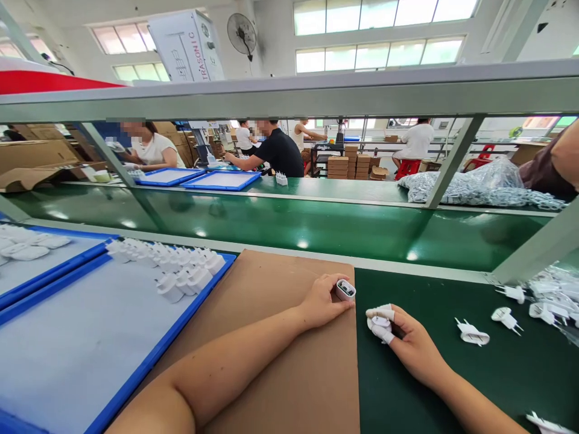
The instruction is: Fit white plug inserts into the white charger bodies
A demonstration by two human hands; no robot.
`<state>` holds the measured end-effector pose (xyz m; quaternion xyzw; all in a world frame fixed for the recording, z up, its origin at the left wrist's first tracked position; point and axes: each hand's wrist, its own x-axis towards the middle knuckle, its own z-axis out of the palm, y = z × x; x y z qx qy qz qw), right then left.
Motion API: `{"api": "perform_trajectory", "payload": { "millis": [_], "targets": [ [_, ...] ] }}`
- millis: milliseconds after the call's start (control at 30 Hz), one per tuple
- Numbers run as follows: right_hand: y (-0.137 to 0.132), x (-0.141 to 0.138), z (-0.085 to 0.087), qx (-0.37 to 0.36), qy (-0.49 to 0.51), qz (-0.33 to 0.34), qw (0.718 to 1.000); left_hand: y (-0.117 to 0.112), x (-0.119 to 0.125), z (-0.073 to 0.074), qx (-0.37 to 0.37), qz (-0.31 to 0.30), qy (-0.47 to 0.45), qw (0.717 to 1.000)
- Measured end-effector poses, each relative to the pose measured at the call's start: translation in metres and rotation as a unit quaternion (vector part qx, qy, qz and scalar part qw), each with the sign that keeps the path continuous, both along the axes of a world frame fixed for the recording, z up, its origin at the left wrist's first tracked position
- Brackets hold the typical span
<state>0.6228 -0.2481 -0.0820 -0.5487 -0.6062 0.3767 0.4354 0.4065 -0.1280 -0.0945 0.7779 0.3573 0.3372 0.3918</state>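
My left hand [323, 300] grips a white charger housing [346, 290] over the right edge of a brown cardboard sheet [289, 361]. Its open end faces me, and some electronics show inside. Just to the right, over the green table, my right hand [404, 337] pinches a white plug cap [381, 322] between thumb and fingers. White coverings wrap those fingertips. A gap separates the two parts. More loose plug caps with two pins [473, 333] lie to the right of my right hand.
On the left, a blue-rimmed tray [149, 375] carries rows of white chargers [181, 271] at its far end. Another tray [58, 265] sits beside it. A heap of plug parts [554, 301] lies far right. Beyond runs a green conveyor belt [271, 220] under a metal frame, with co-workers behind.
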Motion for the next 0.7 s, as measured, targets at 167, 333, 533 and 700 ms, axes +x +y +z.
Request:
{"api": "perform_trajectory", "payload": {
  "millis": [167, 333, 533, 700],
  "targets": [
    [0.007, -0.002, 0.011, -0.098, 0.169, -0.090, 0.977, -0.003, 0.001, 0.000, -0.017, -0.033, -0.019, 0.999],
    [0.014, -0.006, 0.022, -0.223, 0.300, -0.081, 0.924, 0.002, -0.008, 0.000, -0.052, -0.123, -0.043, 0.990],
    [0.031, -0.026, 0.047, -0.142, 0.207, -0.071, 0.965, 0.007, -0.010, 0.005, -0.019, -0.123, -0.011, 0.992],
    [0.046, -0.039, 0.052, 0.023, 0.027, -0.093, 0.995, 0.005, -0.008, 0.008, 0.013, -0.109, 0.000, 0.994]
  ]
}}
